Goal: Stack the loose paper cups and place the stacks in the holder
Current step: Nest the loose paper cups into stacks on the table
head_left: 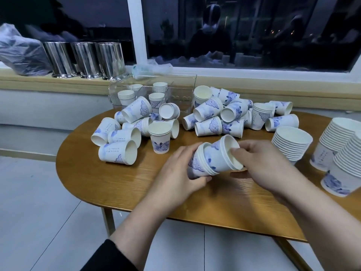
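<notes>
My left hand (pixel 178 171) grips a short stack of white paper cups with blue print (pixel 197 163), tilted with its mouth up and to the right. My right hand (pixel 259 163) holds another small stack (pixel 224 155) by its rim, partly pushed into the first. Two heaps of loose cups lie on the wooden table (pixel 117 182): a left heap (pixel 125 133) and a right heap (pixel 224 114). The clear plastic holder (pixel 181 89) stands at the table's far edge with short stacks (pixel 159 89) in its left compartments.
Tall finished stacks stand at the right: one (pixel 293 143) near my right hand, two more (pixel 340 153) by the table edge. Three steel canisters (pixel 86 59) and a plastic bag (pixel 19 53) sit on the window sill. Tiled floor lies to the left.
</notes>
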Action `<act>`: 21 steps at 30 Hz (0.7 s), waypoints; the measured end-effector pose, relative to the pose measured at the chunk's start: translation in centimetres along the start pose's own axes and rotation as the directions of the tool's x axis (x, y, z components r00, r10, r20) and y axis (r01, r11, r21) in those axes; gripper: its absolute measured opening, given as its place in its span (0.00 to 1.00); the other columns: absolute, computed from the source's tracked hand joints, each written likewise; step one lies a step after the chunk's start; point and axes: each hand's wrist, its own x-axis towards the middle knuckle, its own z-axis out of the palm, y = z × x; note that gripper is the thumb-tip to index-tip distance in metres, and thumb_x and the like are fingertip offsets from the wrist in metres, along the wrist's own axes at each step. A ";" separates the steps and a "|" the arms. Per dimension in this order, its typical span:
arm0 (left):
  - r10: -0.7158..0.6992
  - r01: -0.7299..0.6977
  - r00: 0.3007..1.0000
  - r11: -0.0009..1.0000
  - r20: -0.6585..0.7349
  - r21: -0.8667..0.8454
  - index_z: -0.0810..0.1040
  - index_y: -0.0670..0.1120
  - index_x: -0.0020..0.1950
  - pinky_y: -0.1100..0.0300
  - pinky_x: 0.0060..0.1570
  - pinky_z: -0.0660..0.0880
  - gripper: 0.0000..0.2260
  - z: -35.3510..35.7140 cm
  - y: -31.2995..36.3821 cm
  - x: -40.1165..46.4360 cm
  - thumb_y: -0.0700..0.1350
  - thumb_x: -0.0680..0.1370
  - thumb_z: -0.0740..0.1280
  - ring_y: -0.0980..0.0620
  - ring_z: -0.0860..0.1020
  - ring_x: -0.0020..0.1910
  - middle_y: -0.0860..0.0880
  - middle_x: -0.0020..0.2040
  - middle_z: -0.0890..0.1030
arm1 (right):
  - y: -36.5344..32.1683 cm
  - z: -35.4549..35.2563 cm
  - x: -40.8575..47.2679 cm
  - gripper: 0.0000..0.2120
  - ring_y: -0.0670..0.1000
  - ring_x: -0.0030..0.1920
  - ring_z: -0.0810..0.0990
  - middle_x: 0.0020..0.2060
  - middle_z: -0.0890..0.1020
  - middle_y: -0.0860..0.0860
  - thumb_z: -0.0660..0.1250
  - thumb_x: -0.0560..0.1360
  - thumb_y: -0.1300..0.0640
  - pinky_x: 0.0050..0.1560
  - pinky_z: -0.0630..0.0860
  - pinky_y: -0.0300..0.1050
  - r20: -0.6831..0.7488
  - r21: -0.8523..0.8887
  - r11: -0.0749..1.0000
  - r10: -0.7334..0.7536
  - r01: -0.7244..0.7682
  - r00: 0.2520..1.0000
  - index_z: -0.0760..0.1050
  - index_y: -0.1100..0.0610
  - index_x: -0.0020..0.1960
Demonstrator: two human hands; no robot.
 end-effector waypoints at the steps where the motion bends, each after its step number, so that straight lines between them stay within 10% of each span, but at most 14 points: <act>1: 0.037 -0.037 0.999 0.998 0.014 0.049 0.69 0.59 0.73 0.61 0.64 0.69 0.35 0.0 0.4 0.2 0.51 0.68 0.78 0.61 0.73 0.63 0.60 0.62 0.75 | -0.3 -0.5 0.2 0.16 0.63 0.45 0.82 0.41 0.84 0.59 0.62 0.74 0.47 0.46 0.81 0.64 0.032 -0.079 0.997 -0.013 0.016 0.999 0.81 0.58 0.49; 5: 0.084 -0.084 0.996 0.996 -0.008 -0.033 0.69 0.59 0.72 0.68 0.62 0.68 0.34 1.0 2.1 0.5 0.51 0.69 0.78 0.63 0.73 0.62 0.61 0.61 0.75 | -1.1 -0.6 0.0 0.13 0.48 0.51 0.81 0.48 0.85 0.46 0.58 0.83 0.50 0.51 0.75 0.41 0.072 -0.235 0.962 -0.122 0.136 0.990 0.81 0.50 0.57; 8: 0.037 -0.048 0.997 0.986 -0.072 -0.162 0.70 0.57 0.73 0.66 0.65 0.68 0.33 1.9 2.7 1.1 0.51 0.70 0.77 0.63 0.72 0.66 0.60 0.65 0.76 | -1.1 -0.8 -1.2 0.19 0.36 0.64 0.75 0.63 0.79 0.42 0.55 0.83 0.48 0.61 0.68 0.29 -0.105 0.017 0.980 -0.196 0.199 0.975 0.72 0.50 0.71; 13: 0.024 -0.048 0.996 0.962 -0.091 -0.269 0.70 0.55 0.74 0.63 0.66 0.70 0.32 3.7 4.7 2.5 0.56 0.71 0.73 0.61 0.73 0.67 0.59 0.66 0.77 | -0.6 -2.4 -2.8 0.22 0.24 0.67 0.61 0.71 0.69 0.38 0.58 0.76 0.42 0.61 0.56 0.18 -0.026 -0.044 0.953 -0.301 0.300 0.953 0.74 0.46 0.68; 21: 0.039 -0.049 0.999 0.919 -0.033 -0.392 0.59 0.62 0.77 0.69 0.68 0.65 0.39 6.9 7.9 4.1 0.53 0.72 0.75 0.70 0.66 0.70 0.64 0.72 0.69 | 0.1 -7.9 -2.7 0.06 0.37 0.66 0.72 0.65 0.75 0.42 0.73 0.72 0.51 0.63 0.70 0.37 -0.326 -0.103 0.927 -0.374 0.360 0.868 0.77 0.50 0.42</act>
